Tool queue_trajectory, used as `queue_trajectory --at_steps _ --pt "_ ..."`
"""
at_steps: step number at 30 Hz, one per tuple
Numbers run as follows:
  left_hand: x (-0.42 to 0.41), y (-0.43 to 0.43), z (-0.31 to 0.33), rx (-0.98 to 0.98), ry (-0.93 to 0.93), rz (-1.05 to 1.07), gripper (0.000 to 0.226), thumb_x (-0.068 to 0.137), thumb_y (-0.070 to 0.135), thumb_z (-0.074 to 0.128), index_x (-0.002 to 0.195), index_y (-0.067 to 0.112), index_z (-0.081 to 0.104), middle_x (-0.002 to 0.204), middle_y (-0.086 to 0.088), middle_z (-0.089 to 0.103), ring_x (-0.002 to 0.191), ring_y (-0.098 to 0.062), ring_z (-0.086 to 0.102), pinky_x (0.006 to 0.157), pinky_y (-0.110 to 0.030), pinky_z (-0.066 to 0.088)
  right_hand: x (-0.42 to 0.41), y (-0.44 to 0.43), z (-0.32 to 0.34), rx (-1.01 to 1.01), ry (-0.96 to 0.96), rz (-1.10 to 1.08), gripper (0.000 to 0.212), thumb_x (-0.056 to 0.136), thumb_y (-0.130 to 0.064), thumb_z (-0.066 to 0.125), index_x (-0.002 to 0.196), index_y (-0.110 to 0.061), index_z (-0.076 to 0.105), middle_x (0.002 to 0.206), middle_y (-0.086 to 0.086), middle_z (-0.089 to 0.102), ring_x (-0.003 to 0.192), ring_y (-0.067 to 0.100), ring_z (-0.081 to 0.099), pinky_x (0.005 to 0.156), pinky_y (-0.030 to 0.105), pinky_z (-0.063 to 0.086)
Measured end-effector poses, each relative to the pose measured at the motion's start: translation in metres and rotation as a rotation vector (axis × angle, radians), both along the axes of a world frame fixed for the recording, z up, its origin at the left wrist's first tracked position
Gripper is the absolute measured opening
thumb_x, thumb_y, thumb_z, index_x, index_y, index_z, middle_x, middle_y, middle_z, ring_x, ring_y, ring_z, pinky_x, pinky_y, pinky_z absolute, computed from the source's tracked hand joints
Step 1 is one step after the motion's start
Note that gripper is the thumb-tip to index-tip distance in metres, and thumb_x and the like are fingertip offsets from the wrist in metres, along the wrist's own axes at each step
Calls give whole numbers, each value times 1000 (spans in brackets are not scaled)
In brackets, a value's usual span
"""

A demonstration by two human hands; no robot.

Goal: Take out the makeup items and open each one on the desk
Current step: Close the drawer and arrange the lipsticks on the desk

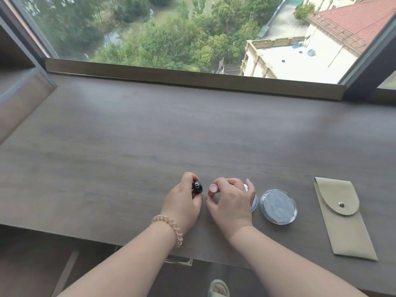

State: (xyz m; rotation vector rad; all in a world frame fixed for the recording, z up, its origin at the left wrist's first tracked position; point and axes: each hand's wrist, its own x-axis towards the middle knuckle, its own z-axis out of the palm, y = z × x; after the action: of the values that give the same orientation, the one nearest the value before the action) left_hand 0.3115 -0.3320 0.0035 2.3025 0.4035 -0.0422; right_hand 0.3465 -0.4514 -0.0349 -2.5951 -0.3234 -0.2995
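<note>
My left hand grips a black lipstick cap just above the desk. Beside it, my right hand pinches a lipstick with a round pink tip. The two pieces are a short gap apart. A round compact with a clear rim and a dark blue-grey face lies to the right of my right hand. Another pale round part is mostly hidden behind my right hand. A beige pouch with a snap flap lies flat at the far right.
The dark wooden desk runs up to a window sill at the back. A shelf side stands at the left. The desk's near edge passes under my forearms, with the floor and a slippered foot below.
</note>
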Motion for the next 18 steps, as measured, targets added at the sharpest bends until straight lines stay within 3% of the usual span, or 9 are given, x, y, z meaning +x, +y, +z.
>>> queue_trajectory --at_steps 5,9,13,16,18 --pt "1 -3 -5 46 15 -25 24 86 17 56 108 20 46 95 -4 68 92 -27 64 80 -38 50 -1 -3 -1 -18 -8 12 3 69 -30 54 70 -28 53 60 -13 60 87 16 63 102 39 14" --pt "2 -3 -7 73 42 -19 32 86 22 57 116 23 45 99 -4 67 96 -25 63 83 -37 49 2 -3 0 -30 -24 4 19 74 -38 42 67 -28 56 58 -9 60 87 19 64 100 40 16" --pt "-2 1 -4 116 33 0 44 87 27 56 128 24 42 114 -4 64 111 -23 55 95 -35 43 6 -1 4 -77 11 10 20 79 -37 48 63 -28 57 54 -9 58 91 21 65 100 41 14" --pt "-11 9 2 171 24 5 51 86 26 56 134 23 38 126 1 57 119 -20 49 101 -34 37 6 -3 10 -144 164 63 7 83 -35 54 81 -30 59 75 -9 65 113 18 54 105 40 3" --pt "-19 16 6 200 18 20 54 85 27 58 135 24 36 129 4 55 121 -18 47 104 -33 34 5 -8 17 -146 243 52 28 81 -40 54 108 -33 56 98 -11 66 126 15 41 108 40 -1"
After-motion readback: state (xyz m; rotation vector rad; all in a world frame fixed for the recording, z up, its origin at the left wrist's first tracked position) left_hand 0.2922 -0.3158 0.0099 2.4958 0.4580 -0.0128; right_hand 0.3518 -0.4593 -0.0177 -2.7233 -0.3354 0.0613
